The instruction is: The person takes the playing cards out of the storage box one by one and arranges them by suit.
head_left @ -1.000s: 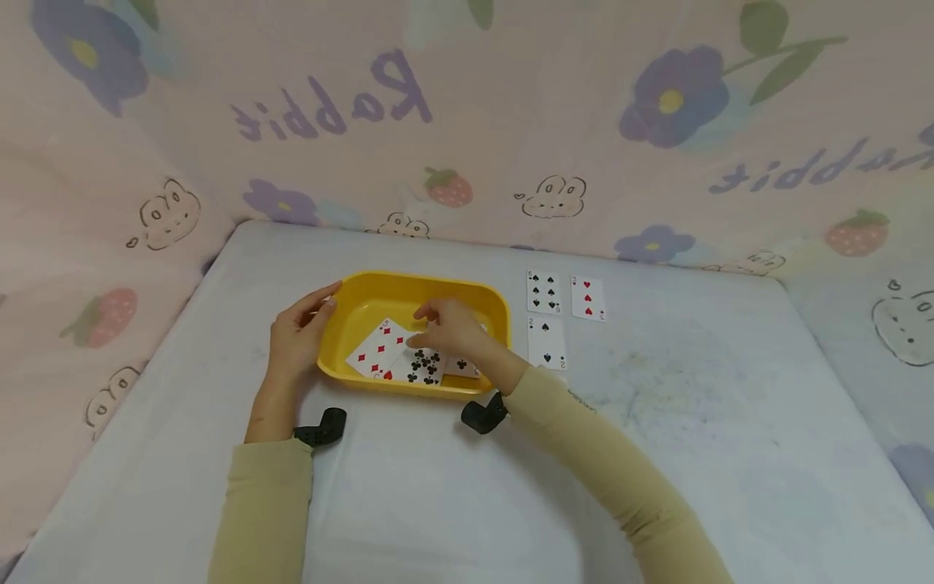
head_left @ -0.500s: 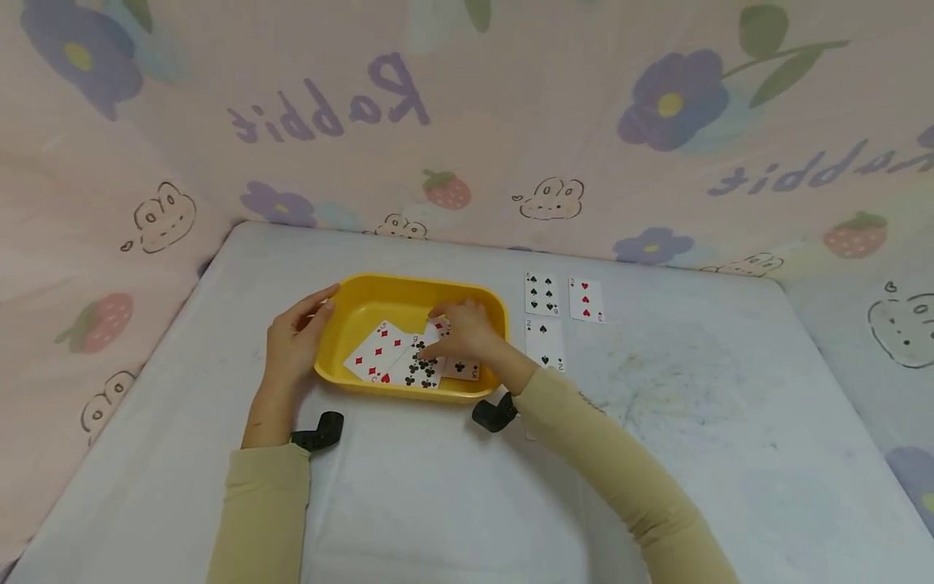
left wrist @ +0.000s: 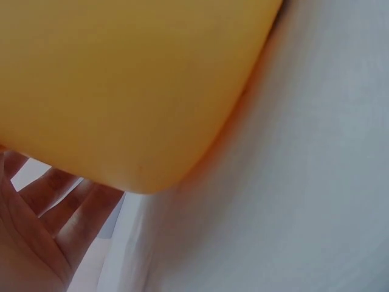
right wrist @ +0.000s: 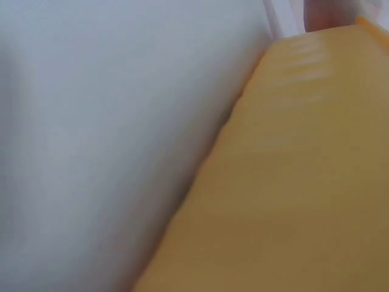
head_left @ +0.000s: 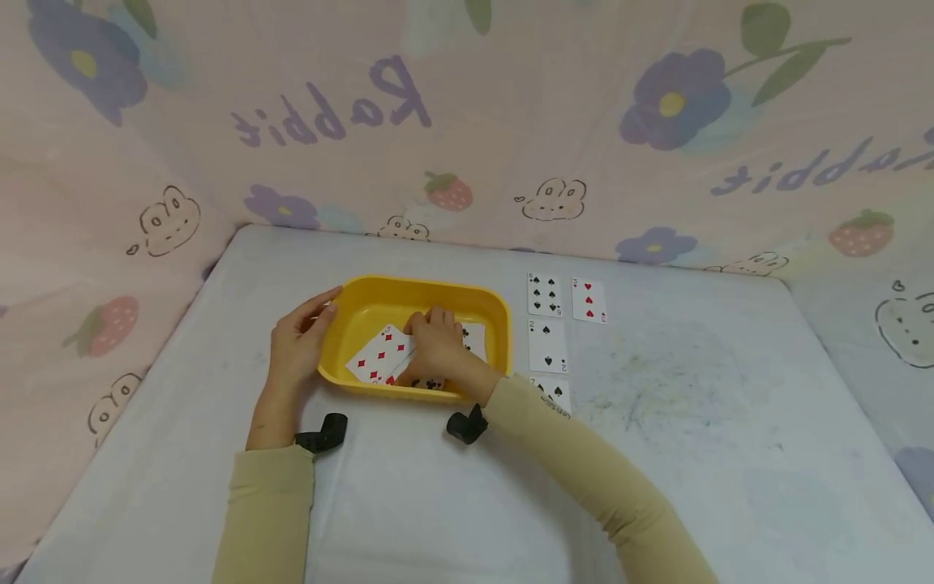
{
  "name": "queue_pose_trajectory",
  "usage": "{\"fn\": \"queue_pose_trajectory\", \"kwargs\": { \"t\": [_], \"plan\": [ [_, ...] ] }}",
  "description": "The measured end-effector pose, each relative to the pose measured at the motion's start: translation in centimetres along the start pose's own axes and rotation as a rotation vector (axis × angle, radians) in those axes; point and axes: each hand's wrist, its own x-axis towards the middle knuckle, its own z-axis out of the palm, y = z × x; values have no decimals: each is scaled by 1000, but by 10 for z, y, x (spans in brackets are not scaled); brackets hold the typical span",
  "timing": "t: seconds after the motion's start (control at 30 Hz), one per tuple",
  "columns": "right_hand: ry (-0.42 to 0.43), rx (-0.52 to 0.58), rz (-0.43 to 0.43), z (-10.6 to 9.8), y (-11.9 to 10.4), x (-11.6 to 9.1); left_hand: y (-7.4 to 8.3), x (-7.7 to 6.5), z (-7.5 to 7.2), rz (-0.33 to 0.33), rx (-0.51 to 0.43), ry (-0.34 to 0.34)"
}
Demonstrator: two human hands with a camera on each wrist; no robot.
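Note:
A yellow plastic tub [head_left: 409, 285] holds several playing cards, among them a five of diamonds [head_left: 381, 355] and a club card [head_left: 474, 339]. My left hand [head_left: 297, 337] holds the tub's left end, thumb and fingertips at the rim; in the left wrist view its fingers [left wrist: 67, 210] lie along the outer wall. Inside the tub, my right hand [head_left: 440, 349] reaches down onto the cards with bent fingers. It covers most of a club card [head_left: 430, 384], and whether it pinches one is hidden. The right wrist view shows mainly the tub's outer wall [right wrist: 304, 158].
Right of the tub, face-up cards lie on the white table [head_left: 679, 389]: six of spades [head_left: 544, 294], three of hearts [head_left: 589, 301], two of spades [head_left: 547, 346], and a seven of spades [head_left: 550, 391] partly under the right sleeve. A printed cloth wall [head_left: 474, 122] stands behind.
My right hand has shifted left and toward me inside the tub, from the right-hand cards onto the middle ones. The seven of spades now shows beside the sleeve. My left hand stays at the rim.

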Motion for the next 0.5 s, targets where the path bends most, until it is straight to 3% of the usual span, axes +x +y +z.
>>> {"fn": "queue_pose_trajectory", "kwargs": {
  "t": [0.13, 0.5],
  "plan": [
    [38, 64, 34, 0, 3, 4, 1, 1, 1, -10, 7, -2],
    [124, 476, 83, -14, 17, 10, 2, 0, 2, -19, 24, 8]
  ]
}}
